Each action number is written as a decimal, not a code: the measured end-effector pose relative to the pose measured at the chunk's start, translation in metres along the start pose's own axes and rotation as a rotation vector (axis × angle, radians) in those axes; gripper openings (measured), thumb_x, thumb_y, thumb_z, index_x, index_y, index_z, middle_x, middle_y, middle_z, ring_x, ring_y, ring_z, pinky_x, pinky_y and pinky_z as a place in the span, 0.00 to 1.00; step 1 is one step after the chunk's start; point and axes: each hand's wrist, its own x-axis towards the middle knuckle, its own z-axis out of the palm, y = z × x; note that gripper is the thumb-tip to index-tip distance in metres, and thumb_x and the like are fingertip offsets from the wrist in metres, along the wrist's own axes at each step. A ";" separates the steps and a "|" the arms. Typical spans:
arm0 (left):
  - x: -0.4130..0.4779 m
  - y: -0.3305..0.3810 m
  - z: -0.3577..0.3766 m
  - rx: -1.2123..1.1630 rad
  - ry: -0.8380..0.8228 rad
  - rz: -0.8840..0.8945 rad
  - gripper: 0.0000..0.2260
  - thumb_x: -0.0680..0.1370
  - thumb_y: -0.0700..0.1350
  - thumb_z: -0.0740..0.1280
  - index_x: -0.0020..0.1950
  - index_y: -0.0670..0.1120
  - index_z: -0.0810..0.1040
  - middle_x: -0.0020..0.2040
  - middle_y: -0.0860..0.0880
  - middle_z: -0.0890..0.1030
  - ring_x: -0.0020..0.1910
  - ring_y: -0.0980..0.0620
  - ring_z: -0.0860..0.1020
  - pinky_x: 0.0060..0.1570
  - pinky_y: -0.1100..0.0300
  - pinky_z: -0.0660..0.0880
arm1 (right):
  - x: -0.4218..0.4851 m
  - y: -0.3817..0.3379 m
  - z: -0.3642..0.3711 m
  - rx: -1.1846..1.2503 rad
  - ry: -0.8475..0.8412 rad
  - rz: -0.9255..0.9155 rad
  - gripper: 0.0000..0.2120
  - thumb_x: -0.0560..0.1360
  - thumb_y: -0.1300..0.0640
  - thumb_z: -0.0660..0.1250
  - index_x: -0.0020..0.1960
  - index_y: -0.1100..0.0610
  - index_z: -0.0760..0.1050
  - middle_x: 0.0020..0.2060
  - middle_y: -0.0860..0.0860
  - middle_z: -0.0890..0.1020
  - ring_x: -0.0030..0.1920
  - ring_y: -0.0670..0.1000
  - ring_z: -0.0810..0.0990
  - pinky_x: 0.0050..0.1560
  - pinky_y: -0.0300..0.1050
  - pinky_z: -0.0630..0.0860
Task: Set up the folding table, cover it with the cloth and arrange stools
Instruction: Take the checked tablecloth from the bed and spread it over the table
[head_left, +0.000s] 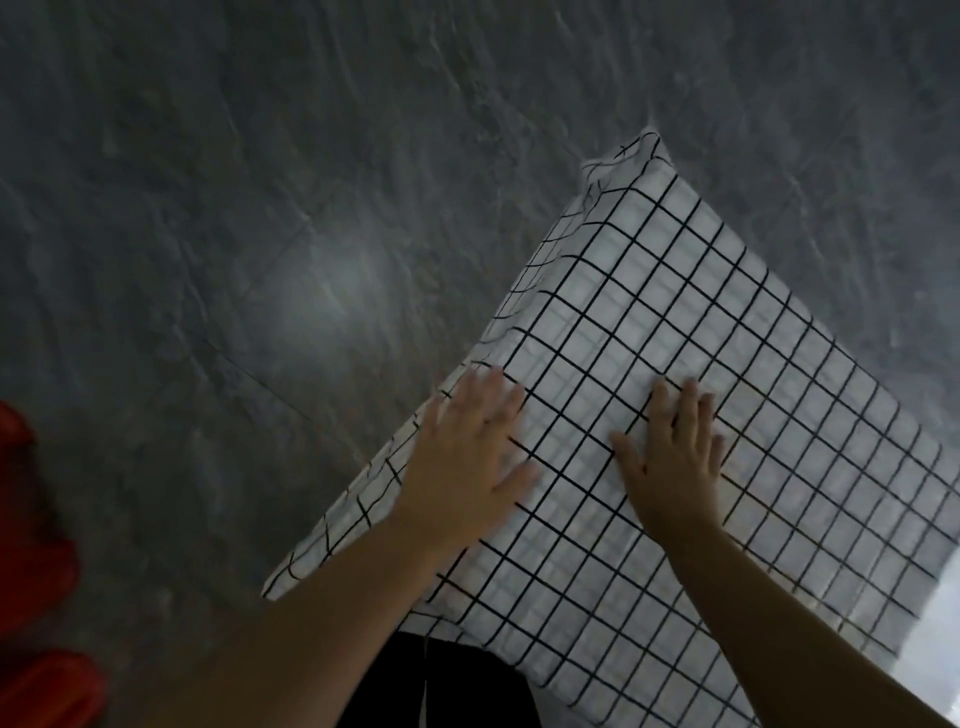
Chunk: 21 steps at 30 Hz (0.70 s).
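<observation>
A white cloth with a black grid (727, 364) lies spread over the folding table, which is hidden beneath it except for a pale strip at the lower right (930, 654). The cloth hangs over the table's left edge and bunches at the far corner. My left hand (467, 462) rests flat on the cloth near its left edge, fingers spread. My right hand (675, 457) lies flat on the cloth a little to the right, fingers also apart. Neither hand grips anything.
Grey stone-patterned floor (260, 234) fills the left and top. Red stool parts (36, 597) show at the lower left edge. My dark clothing (441, 686) is at the bottom centre. The picture is blurred by motion.
</observation>
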 end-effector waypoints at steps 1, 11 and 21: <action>0.005 0.005 0.013 0.072 -0.084 0.014 0.31 0.77 0.61 0.49 0.77 0.47 0.52 0.77 0.45 0.50 0.76 0.44 0.46 0.71 0.42 0.52 | 0.002 0.002 0.002 -0.022 -0.009 0.000 0.35 0.77 0.36 0.47 0.76 0.49 0.36 0.75 0.54 0.36 0.74 0.55 0.31 0.72 0.63 0.41; 0.037 -0.010 0.045 0.340 -0.135 0.079 0.36 0.75 0.65 0.53 0.77 0.48 0.49 0.78 0.45 0.48 0.76 0.42 0.45 0.69 0.39 0.54 | 0.027 0.013 -0.006 -0.066 0.052 0.039 0.35 0.76 0.34 0.46 0.76 0.46 0.36 0.76 0.53 0.39 0.74 0.54 0.34 0.72 0.63 0.42; 0.043 0.011 0.041 0.396 -0.150 0.249 0.35 0.77 0.65 0.52 0.77 0.45 0.51 0.78 0.44 0.47 0.76 0.43 0.47 0.71 0.38 0.46 | 0.035 0.062 -0.016 0.063 0.173 0.257 0.33 0.78 0.38 0.46 0.76 0.48 0.35 0.75 0.53 0.35 0.73 0.54 0.31 0.72 0.64 0.39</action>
